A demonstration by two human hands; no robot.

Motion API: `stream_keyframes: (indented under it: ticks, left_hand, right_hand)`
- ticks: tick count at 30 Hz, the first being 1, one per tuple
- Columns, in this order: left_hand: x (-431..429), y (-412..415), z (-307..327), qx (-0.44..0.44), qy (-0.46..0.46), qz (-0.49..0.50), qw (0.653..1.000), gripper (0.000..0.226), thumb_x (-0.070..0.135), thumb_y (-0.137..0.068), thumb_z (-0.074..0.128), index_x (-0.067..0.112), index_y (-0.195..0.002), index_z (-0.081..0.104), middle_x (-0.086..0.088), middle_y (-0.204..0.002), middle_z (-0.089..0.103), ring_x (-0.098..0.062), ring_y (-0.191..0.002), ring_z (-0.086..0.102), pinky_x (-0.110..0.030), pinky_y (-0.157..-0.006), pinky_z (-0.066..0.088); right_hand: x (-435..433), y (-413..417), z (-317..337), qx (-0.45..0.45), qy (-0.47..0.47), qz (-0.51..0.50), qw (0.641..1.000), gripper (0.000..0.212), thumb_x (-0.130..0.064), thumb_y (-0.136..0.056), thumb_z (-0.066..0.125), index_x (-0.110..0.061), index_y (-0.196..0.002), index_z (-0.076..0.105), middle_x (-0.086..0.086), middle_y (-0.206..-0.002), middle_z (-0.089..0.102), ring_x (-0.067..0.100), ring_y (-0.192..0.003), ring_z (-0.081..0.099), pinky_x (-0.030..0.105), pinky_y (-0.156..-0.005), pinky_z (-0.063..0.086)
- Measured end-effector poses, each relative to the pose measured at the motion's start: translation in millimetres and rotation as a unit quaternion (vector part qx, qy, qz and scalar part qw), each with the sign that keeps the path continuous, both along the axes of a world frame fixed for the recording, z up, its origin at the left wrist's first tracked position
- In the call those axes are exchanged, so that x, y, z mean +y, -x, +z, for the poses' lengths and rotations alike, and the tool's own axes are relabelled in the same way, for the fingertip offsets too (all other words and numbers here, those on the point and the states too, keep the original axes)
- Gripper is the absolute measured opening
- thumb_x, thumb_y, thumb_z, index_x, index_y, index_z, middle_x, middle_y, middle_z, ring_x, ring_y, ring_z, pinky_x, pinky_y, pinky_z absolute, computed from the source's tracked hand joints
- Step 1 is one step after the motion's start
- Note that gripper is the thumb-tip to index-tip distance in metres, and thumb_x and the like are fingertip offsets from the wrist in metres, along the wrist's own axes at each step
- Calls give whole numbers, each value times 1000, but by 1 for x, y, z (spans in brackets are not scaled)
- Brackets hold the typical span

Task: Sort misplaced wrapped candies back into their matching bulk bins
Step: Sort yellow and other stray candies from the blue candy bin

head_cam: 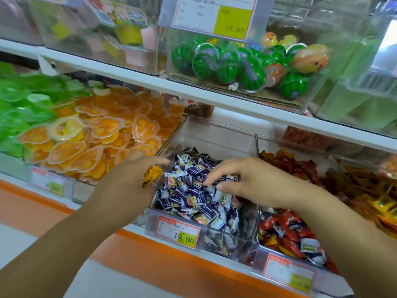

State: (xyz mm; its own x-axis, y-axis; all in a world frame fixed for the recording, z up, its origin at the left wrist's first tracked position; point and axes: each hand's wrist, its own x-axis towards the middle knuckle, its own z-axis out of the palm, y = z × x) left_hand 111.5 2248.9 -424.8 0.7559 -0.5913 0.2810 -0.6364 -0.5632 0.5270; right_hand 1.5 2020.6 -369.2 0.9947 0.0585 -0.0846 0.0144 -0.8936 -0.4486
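The left hand grips a small yellow-and-black wrapped candy in its curled fingers, just above the left edge of the clear plastic middle bin; that bin is heaped with purple-and-white wrapped candies, so the yellow piece looks like a stray picked out of it; the right hand hangs low over the same heap, fingers bent down and thumb close to the forefinger, touching the wrappers, though whether it pinches one cannot be told; the step in hand appears to be combing this heap for pieces that do not belong; it is done best by spreading the top layer lightly with the fingertips rather than digging, so that odd colours show; each stray should be pinched by its twisted end and lifted clear without dragging neighbours over the rim; the held piece seems to match the red and yellow wrapped candies in the clear plastic bin on the right; there a white-and-green wrapped piece lies among the red, likely another stray.
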Motion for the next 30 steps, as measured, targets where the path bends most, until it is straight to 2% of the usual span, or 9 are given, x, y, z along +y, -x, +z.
stream_keyframes:
  ticks: [4,8,13,16,19,21,25,27,30]
  left_hand:
    - [-1,1,3,28,21,7,999,47,16,-92,59,46,-127,50,24,-90,36,0,-69,45,-17,-52,31]
    - [1,0,5,35,8,2,999,49,17,-91,59,45,-131,48,21,-93,39,-4,-72,47,-16,-54,33]
    - [-1,1,5,35,-4,13,999,55,16,-91,60,49,-131,44,21,-89,37,-6,-65,44,-18,-51,31]
    - [0,-1,5,44,4,13,999,56,13,-90,60,50,-130,45,22,-88,37,-3,-64,44,-18,-51,29]
    - [2,0,6,38,-3,5,999,55,13,-90,60,50,-128,46,21,-88,36,-3,-67,44,-18,-53,30]
    - [1,1,6,36,-9,3,999,53,15,-91,60,49,-129,46,21,-88,35,-4,-69,43,-18,-53,29]
    - [2,1,6,39,-1,-2,999,49,18,-91,60,49,-127,48,18,-100,42,-3,-83,49,-17,-62,39]
    - [3,2,5,43,5,0,999,47,20,-91,60,50,-126,48,17,-105,44,-3,-86,52,-22,-68,46]
    - [3,2,4,46,10,2,999,44,24,-93,59,49,-127,48,19,-95,40,2,-74,47,-16,-57,38]
  right_hand:
    - [37,-55,-45,77,154,189,967,50,-39,-92,60,-48,-137,43,-5,-158,14,18,-143,14,42,-116,20]
    - [10,-94,-57,128,265,172,940,59,-51,-91,56,-50,-143,29,-10,-160,-9,26,-146,4,50,-117,16]
    - [-39,-110,-42,159,219,59,961,57,-45,-93,55,-39,-145,34,-3,-161,9,22,-146,18,29,-114,18]
    - [-46,-100,-29,161,254,8,954,57,-47,-88,62,-43,-141,40,0,-160,15,26,-144,21,36,-116,22]
    - [-14,-82,-14,43,166,94,981,34,-36,-86,69,-37,-120,63,-8,-130,55,8,-117,50,26,-100,39]
    - [19,-72,-17,76,84,166,980,24,-28,-89,67,-30,-112,69,-12,-115,65,-3,-97,55,11,-85,41]
    - [50,-77,-55,126,142,254,948,45,-18,-86,66,-26,-130,58,0,-127,53,15,-109,48,32,-92,44]
    - [50,-80,-68,105,182,238,948,47,-20,-84,67,-30,-129,56,1,-127,43,21,-113,42,34,-89,44]
    - [46,-80,-67,84,186,202,958,32,-25,-84,69,-24,-116,62,-3,-113,46,18,-99,48,30,-74,41]
